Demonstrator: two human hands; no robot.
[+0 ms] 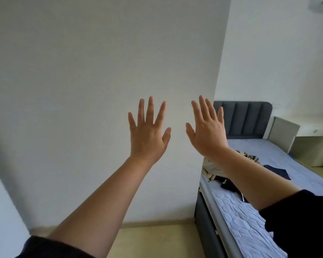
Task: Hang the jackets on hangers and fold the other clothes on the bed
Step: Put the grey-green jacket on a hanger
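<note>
My left hand [147,133] and my right hand [207,131] are both raised in front of a plain white wall, fingers spread and straight, holding nothing. To the right stands the bed [250,216] with a light blue quilted cover. A heap of clothes [213,170] lies on it, partly hidden behind my right forearm: a beige garment, a striped piece [251,157] and a dark navy piece [277,173]. No hanger is in view.
A dark grey padded headboard [246,118] stands at the bed's far end. Pale cabinets [309,146] line the far right side of the bed. Beige floor [157,241] runs along the wall below my arms.
</note>
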